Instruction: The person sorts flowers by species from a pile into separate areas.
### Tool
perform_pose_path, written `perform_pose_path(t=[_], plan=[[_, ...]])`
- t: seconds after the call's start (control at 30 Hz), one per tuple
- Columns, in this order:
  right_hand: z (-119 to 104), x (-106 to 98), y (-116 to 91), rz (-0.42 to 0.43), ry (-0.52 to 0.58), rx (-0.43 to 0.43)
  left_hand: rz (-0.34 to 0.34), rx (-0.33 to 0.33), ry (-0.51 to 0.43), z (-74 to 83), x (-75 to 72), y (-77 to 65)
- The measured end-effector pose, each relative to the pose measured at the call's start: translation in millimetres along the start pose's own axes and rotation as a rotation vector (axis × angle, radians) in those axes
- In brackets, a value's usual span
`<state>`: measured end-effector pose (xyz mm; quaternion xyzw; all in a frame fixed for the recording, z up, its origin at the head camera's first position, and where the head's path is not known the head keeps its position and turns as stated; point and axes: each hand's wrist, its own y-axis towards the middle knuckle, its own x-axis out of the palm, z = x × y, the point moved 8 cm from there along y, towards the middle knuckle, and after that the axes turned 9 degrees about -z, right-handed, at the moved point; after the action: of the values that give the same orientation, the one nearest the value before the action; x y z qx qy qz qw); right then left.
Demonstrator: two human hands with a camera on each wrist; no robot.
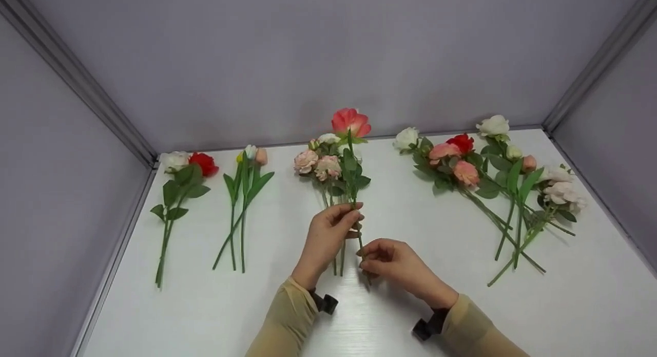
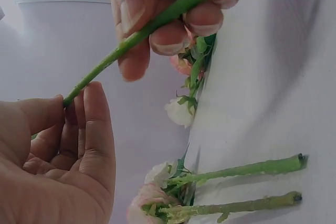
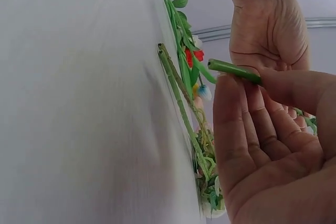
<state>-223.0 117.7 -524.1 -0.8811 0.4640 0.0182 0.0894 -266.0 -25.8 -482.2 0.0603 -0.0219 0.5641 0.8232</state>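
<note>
A coral-pink flower (image 1: 350, 123) with green leaves is held up over the middle of the white table. My left hand (image 1: 328, 233) pinches its stem just below the leaves, between thumb and fingers. Lower on the same stem, my right hand (image 1: 398, 264) grips it with thumb and fingertips. In the right wrist view the cut end of the stem (image 3: 227, 67) sticks out past the right thumb. Both hands also show in the left wrist view, the green stem (image 2: 131, 40) running between them. Pale pink and white flowers (image 1: 327, 167) lie behind and partly under the held flower.
On the left lie a white and a red rose (image 1: 204, 164), then several tulips (image 1: 261, 155) with crossed stems. A mixed heap of red, pink and white flowers (image 1: 466, 172) spreads over the right side. Grey panels (image 1: 328, 54) wall the table at the back and sides.
</note>
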Motion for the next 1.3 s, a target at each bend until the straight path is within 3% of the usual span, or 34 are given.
perform_pose_path(t=[0.17,0.43,0.9,1.17,1.3], plan=[[1,1,-2,0.005,-0.026,0.002,-0.019,-0.007,-0.009,-1.3,2.6,-0.1],[1,1,-2,0.016,-0.039,0.024,0.034,-0.063,-0.091,-9.7,0.7,0.5],[-3,2,-4,0.020,-0.063,0.020,0.050,-0.100,-0.066,-13.5,1.4,0.0],[3,1,-2,0.033,-0.094,0.036,-0.014,-0.124,-0.068,-12.8,2.5,-1.9],[1,6,1,0.020,-0.099,0.015,-0.016,-0.127,-0.042,-9.8,-8.0,-5.5]])
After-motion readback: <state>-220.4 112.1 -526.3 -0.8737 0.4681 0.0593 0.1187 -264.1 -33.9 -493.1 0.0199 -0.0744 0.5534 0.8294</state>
